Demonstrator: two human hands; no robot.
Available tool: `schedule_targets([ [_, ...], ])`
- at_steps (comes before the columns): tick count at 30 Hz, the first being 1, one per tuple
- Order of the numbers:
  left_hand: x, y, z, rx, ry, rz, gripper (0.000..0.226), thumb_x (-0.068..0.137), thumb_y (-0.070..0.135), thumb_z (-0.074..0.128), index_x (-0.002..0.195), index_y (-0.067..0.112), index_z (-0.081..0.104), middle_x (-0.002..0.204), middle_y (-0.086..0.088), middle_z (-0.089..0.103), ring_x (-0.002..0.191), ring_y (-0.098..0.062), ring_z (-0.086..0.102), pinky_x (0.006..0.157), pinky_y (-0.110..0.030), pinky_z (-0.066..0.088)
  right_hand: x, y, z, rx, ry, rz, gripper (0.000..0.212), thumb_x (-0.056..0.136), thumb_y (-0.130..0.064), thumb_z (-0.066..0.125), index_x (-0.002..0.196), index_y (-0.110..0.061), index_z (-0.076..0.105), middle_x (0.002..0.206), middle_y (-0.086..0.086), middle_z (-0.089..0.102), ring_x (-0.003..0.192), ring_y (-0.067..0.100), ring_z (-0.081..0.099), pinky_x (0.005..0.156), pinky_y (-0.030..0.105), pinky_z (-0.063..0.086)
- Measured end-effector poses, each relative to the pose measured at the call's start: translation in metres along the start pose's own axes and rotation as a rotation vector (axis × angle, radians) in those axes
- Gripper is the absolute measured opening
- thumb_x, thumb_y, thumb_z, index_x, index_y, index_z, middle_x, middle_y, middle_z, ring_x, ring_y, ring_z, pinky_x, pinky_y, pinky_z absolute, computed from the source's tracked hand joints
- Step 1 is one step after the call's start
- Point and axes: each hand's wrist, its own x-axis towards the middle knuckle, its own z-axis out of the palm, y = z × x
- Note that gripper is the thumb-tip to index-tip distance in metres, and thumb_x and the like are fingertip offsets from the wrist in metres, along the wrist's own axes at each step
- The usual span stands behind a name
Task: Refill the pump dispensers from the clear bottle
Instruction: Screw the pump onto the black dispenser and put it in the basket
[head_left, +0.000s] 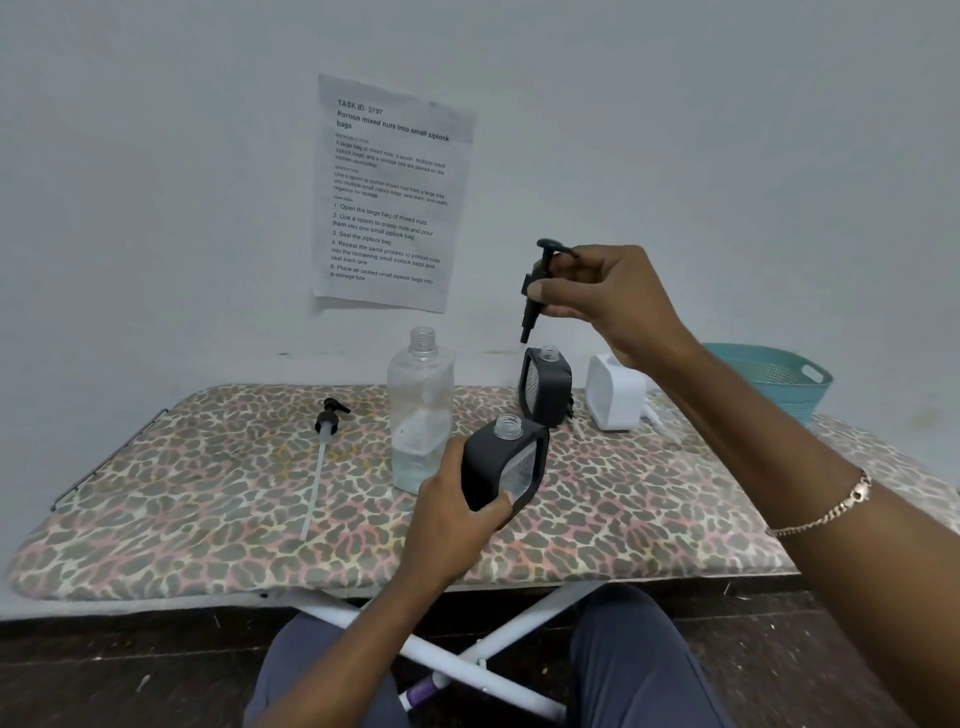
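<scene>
My left hand (453, 512) grips a black dispenser (506, 465) with an open neck, tilted just above the board. My right hand (605, 301) holds a black pump head (537, 286) in the air, its stem pointing down above a second black dispenser (545, 387) that stands uncapped at the back. The clear bottle (420, 410) stands open between them and the middle of the board, with a little liquid at its bottom. Another black pump with a long clear tube (324, 452) lies flat to the left.
Everything rests on a leopard-print ironing board (208, 509) against a white wall. A white dispenser (613, 392) stands behind my right arm. A teal basket (779, 376) sits at the far right. A printed sheet (389, 192) hangs on the wall.
</scene>
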Motion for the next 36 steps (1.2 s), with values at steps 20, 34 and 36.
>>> schedule_targets([
  [20,0.003,-0.004,-0.001,-0.033,-0.042,0.033,0.054,0.086,0.024,0.081,0.131,0.034,0.052,0.113,0.017,0.072,0.102,-0.001,0.07,0.088,-0.035,0.06,-0.054,0.047,0.013,-0.21,-0.024,0.067,0.013,0.082,-0.012,0.087,0.089,-0.021,0.08,0.082,-0.006,0.079,0.079,0.007,0.074,0.083,0.034,0.06],
  [34,0.004,-0.003,-0.002,-0.085,-0.065,0.037,0.052,0.086,0.021,0.082,0.128,0.036,0.055,0.112,0.016,0.072,0.103,-0.005,0.071,0.088,-0.036,0.061,-0.071,0.075,0.013,-0.196,-0.138,0.131,0.019,0.082,-0.014,0.086,0.1,-0.019,0.083,0.094,0.0,0.081,0.097,0.019,0.077,0.096,0.052,0.06],
  [36,0.004,-0.003,-0.002,-0.086,-0.071,0.037,0.052,0.086,0.022,0.082,0.129,0.035,0.055,0.113,0.014,0.072,0.104,-0.005,0.071,0.089,-0.038,0.061,-0.074,0.076,0.012,-0.204,-0.144,0.13,0.019,0.083,-0.013,0.086,0.101,-0.018,0.084,0.095,0.002,0.082,0.098,0.02,0.078,0.097,0.051,0.059],
])
